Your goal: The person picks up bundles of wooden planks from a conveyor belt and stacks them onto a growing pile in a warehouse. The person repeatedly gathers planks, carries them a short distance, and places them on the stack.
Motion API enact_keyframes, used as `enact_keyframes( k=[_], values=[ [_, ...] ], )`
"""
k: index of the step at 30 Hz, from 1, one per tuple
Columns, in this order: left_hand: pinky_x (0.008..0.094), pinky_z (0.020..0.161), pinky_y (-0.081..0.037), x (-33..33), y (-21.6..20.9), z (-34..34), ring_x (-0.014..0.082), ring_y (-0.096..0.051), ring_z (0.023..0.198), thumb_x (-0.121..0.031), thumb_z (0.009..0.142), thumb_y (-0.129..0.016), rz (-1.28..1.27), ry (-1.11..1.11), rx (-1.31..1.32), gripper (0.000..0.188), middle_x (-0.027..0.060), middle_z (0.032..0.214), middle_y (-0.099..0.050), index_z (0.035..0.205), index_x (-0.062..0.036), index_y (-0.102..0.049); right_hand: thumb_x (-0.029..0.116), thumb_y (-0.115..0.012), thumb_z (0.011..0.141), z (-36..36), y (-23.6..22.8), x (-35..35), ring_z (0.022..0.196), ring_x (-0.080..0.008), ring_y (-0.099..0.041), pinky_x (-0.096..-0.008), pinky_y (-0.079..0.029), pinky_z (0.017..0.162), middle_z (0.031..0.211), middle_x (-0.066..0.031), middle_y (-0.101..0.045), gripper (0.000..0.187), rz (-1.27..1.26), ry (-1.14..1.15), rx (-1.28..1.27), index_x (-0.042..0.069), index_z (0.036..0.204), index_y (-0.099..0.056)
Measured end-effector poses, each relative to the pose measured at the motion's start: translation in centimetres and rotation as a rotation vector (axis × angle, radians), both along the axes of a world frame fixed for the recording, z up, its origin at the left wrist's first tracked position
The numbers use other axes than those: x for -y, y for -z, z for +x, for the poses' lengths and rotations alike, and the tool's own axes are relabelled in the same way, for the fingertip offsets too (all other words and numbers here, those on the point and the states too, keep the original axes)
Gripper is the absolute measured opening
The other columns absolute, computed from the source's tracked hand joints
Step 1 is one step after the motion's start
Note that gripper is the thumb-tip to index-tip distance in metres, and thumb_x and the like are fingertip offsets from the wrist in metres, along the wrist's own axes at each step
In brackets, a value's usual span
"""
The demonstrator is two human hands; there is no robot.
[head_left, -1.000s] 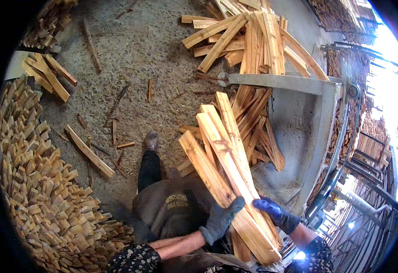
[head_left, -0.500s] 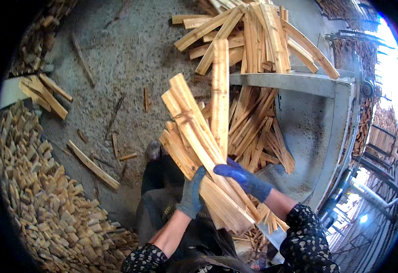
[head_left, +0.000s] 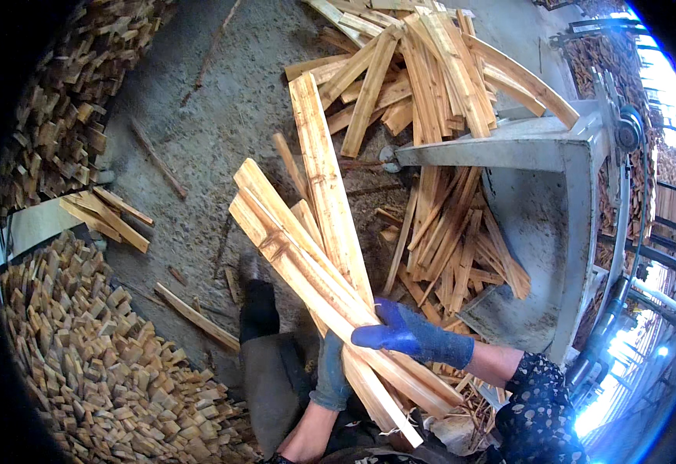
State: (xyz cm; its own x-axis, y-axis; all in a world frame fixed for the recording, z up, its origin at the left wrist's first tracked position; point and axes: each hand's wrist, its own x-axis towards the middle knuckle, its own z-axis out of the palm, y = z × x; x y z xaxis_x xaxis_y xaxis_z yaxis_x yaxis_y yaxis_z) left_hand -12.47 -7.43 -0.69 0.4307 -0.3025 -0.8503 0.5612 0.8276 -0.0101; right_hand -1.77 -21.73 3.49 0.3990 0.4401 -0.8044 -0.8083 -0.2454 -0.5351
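Note:
Several pale wooden slats (head_left: 299, 267) lie fanned in front of me, their far ends spread apart and their near ends crossing over my lap. My right hand (head_left: 411, 336), in a blue-palmed grey glove, is closed on them from the right with its thumb across the top. From the left and below, my left hand (head_left: 330, 375), in a grey glove, is wrapped round the same slats; they hide most of its fingers. One knotted slat (head_left: 326, 178) points farther forward than the others.
A grey metal frame (head_left: 500, 147) stands at the right, loose slats (head_left: 454, 240) beneath it. More slats (head_left: 431, 69) are heaped over its far end. Stacked wood (head_left: 114, 332) lines the left side. A stray slat (head_left: 197, 315) and sticks lie on the dirty floor (head_left: 222, 116).
The held bundle has shifted left and its slats have fanned differently. The knotted slat has swung left, and my left hand has moved lower beneath the bundle. The whole view has shifted slightly.

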Motion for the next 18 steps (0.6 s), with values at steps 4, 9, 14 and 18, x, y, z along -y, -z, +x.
enact_keyframes(
  k=[4,9,14,18],
  values=[
    [0.0347,0.088,-0.051,-2.6,2.3,2.4,0.0238,-0.057,0.105,-0.038,0.092,-0.054,0.032,0.025,0.011,0.059,0.0149,0.119,-0.053,0.134,-0.0026,-0.035,0.028,-0.071,0.081,2.0,2.0,-2.5,0.117,-0.0162,-0.046,-0.0302,-0.035,0.101,0.128,-0.0121,-0.050,0.071,0.149,0.225,-0.100,-0.001,0.137,-0.036],
    [0.0347,0.085,-0.052,-6.5,4.1,4.3,0.0234,-0.057,0.103,-0.029,0.089,-0.061,0.032,0.099,-0.050,0.061,0.0148,0.119,-0.052,0.136,-0.0046,-0.032,0.031,-0.071,0.082,3.2,3.7,-5.9,0.109,-0.0156,-0.051,-0.0299,-0.041,0.094,0.123,-0.0100,-0.053,0.072,0.043,0.280,-0.252,-0.002,0.135,-0.037],
    [0.0320,0.082,-0.051,-9.4,4.9,4.5,0.0198,-0.056,0.101,-0.024,0.085,-0.067,0.155,0.307,-0.091,0.063,0.0117,0.117,-0.052,0.134,-0.0062,-0.031,0.031,-0.068,0.084,1.2,6.4,-7.9,0.099,-0.0128,-0.056,-0.0267,-0.047,0.084,0.115,-0.0076,-0.058,0.062,-0.023,0.351,-0.405,0.000,0.131,-0.043],
    [0.0322,0.086,-0.049,-11.0,10.1,6.6,0.0216,-0.053,0.106,-0.028,0.080,-0.073,0.228,0.357,-0.098,0.084,0.0131,0.123,-0.047,0.142,-0.0052,-0.020,0.032,-0.063,0.086,1.6,13.6,-8.7,0.103,-0.0114,-0.054,-0.0282,-0.043,0.092,0.120,-0.0044,-0.056,0.052,-0.252,0.272,-0.601,0.007,0.129,-0.050]
  ],
)
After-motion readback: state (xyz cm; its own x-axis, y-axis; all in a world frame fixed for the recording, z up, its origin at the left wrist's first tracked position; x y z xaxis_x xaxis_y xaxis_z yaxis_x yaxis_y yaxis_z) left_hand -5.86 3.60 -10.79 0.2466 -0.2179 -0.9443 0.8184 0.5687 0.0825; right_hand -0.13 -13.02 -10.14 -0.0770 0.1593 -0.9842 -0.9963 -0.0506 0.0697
